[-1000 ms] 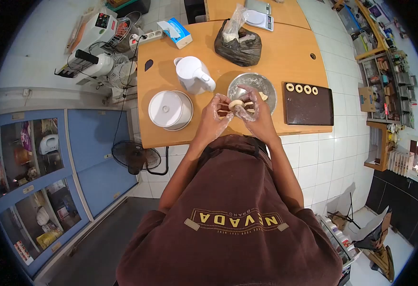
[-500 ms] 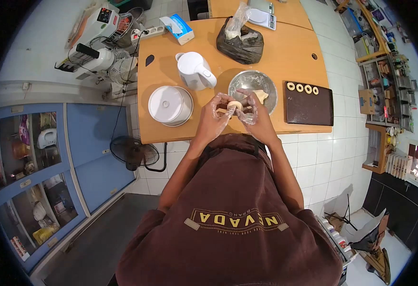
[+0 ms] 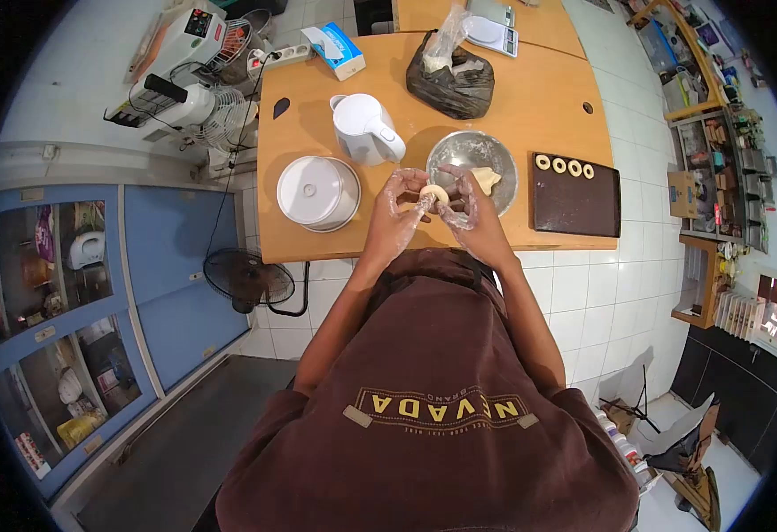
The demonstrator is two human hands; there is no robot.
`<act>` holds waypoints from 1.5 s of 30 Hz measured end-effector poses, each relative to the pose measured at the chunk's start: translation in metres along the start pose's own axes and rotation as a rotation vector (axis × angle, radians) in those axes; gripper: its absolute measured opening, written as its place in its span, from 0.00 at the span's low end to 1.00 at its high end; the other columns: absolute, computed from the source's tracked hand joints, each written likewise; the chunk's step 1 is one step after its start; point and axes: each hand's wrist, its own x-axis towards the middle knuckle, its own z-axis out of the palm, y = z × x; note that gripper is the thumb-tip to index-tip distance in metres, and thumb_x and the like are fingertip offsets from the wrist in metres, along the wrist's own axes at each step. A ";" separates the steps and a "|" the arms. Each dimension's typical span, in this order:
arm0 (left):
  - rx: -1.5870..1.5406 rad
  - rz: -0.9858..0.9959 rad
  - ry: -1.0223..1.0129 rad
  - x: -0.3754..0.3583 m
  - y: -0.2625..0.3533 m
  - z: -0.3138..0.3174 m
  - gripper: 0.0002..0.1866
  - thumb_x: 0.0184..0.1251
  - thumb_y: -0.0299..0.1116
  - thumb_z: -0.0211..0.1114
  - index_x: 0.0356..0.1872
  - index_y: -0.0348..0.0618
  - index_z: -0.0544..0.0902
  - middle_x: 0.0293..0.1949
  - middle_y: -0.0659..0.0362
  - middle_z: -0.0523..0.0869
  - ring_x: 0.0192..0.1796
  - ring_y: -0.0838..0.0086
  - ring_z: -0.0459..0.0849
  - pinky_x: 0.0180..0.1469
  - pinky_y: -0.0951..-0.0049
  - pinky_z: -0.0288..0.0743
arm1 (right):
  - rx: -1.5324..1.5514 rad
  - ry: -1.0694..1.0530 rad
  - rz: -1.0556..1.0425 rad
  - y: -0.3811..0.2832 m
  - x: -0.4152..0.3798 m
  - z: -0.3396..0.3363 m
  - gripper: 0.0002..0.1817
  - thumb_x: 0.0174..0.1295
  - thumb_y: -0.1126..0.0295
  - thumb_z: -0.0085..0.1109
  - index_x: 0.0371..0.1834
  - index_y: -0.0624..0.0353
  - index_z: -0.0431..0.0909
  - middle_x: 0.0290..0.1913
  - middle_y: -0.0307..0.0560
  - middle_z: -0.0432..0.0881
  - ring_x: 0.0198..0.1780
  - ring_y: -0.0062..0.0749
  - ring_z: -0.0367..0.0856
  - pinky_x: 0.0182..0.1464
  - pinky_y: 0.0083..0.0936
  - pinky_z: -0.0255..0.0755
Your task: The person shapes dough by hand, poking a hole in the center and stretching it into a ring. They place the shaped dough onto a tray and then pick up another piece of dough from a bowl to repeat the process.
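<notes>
Between my two hands is a small pale dough ring (image 3: 434,191), pinched by the fingertips close to the table's front edge. My left hand (image 3: 400,209) grips its left side, thumb at the lower edge. My right hand (image 3: 470,210) closes on the right side, fingers curled round it. Flour or dough whitens both hands. Just beyond them stands a metal bowl (image 3: 507,199), its inside dusted with flour, holding a lump of dough (image 3: 486,181). On the right, a dark baking tray (image 3: 574,207) carries several dough rings (image 3: 573,168) in a row along its far edge.
A white kettle (image 3: 362,129) and a lidded white tub (image 3: 317,194) stand on the wooden table (image 3: 308,97) at left. Farther back are a black plastic bag (image 3: 450,84), a blue tissue box (image 3: 342,55) and a kitchen scale (image 3: 493,34). A fan (image 3: 246,277) sits below left.
The dough ring has tilted between my fingertips and shows more of its round face. My hands stay almost in place, and the whole view has shifted slightly.
</notes>
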 end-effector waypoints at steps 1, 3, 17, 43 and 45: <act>-0.039 -0.043 -0.019 0.000 0.001 0.000 0.16 0.72 0.20 0.65 0.58 0.38 0.78 0.49 0.56 0.86 0.50 0.75 0.86 0.43 0.73 0.86 | 0.014 0.003 0.019 -0.005 0.000 -0.001 0.32 0.71 0.82 0.61 0.78 0.56 0.66 0.50 0.44 0.80 0.52 0.25 0.80 0.54 0.23 0.78; -0.062 -0.091 -0.076 0.000 0.002 -0.002 0.14 0.74 0.21 0.64 0.57 0.37 0.79 0.49 0.56 0.86 0.51 0.75 0.87 0.45 0.72 0.87 | 0.058 0.024 0.039 -0.010 0.003 -0.001 0.32 0.71 0.83 0.61 0.78 0.56 0.66 0.50 0.44 0.80 0.52 0.25 0.80 0.54 0.23 0.78; -0.141 -0.230 -0.074 0.009 0.008 -0.004 0.13 0.78 0.30 0.66 0.57 0.36 0.80 0.52 0.55 0.86 0.54 0.73 0.88 0.54 0.65 0.87 | 0.179 0.104 0.054 0.006 0.006 -0.001 0.29 0.72 0.78 0.65 0.75 0.57 0.69 0.48 0.41 0.81 0.54 0.23 0.80 0.57 0.24 0.76; -0.019 -0.051 -0.159 0.013 0.007 -0.010 0.21 0.70 0.20 0.68 0.63 0.39 0.78 0.50 0.58 0.86 0.52 0.76 0.84 0.56 0.72 0.79 | 0.170 0.075 0.020 -0.004 0.012 -0.003 0.30 0.71 0.79 0.65 0.75 0.58 0.68 0.49 0.44 0.81 0.51 0.24 0.81 0.54 0.25 0.79; 0.024 -0.068 -0.182 0.012 0.007 -0.010 0.21 0.70 0.22 0.68 0.63 0.38 0.78 0.50 0.57 0.86 0.53 0.75 0.84 0.58 0.70 0.79 | 0.175 0.088 0.032 -0.008 0.013 -0.002 0.30 0.71 0.79 0.65 0.76 0.58 0.68 0.49 0.45 0.81 0.52 0.25 0.81 0.54 0.25 0.78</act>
